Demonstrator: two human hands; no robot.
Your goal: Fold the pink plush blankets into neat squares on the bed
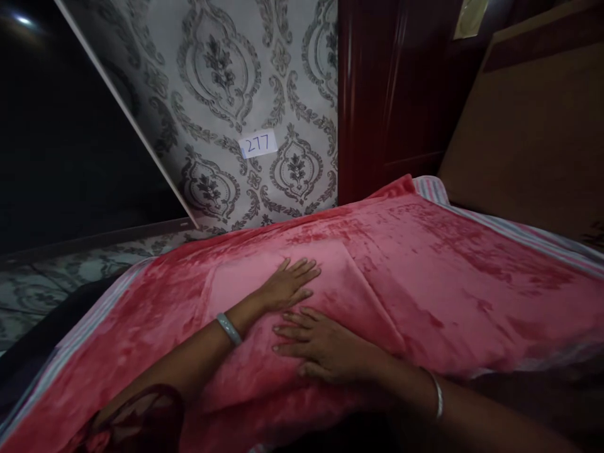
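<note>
Head view: right hand (330, 348) is lying nearest, palm down on folded pink plush cloth (355, 303); left hand (282, 289) is resting flat just beyond. Both grips are showing fingers apart, clamping nothing. Cloth is lying under palms, on larger pink-red blanket (453, 283); whether separate or same piece, cannot tell. Step seems smoothing: flat palms should be pressing lightly, moving outward from middle to edges, not dragging layers below. Striped sheet (521, 231) is showing along blanket edges; farther, patterned wall (217, 44) is carrying paper (258, 144) marked 277.
</note>
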